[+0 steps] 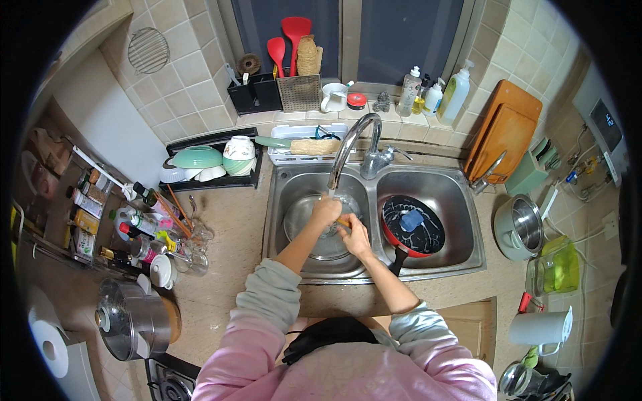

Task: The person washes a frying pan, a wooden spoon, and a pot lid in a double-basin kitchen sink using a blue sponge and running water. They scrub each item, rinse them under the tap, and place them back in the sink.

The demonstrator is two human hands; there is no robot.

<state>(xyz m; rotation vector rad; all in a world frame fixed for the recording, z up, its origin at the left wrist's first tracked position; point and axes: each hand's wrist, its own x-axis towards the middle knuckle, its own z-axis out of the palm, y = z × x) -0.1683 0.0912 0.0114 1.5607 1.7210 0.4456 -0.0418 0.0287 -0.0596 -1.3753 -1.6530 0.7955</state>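
Note:
My left hand (327, 209) is closed under the spout of the chrome faucet (373, 145), over the left sink basin. Beside it, my right hand (355, 235) grips a small orange-yellow object (344, 222), perhaps a handle; what it belongs to is hidden, and whether my left hand holds it too is unclear. Below both hands a round metal pan or bowl (301, 240) sits in the left basin. In the right basin rests a red frying pan (414, 253) with foam on its black inside and a blue sponge (411, 220) in it.
A dish rack (253, 175) with bowls stands behind left. Bottles and glass jars (193, 260) crowd the left counter, near a lidded steamer pot (135, 316). Orange cutting boards (506, 130), a knife block (529, 170) and a pot (519, 225) stand at the right.

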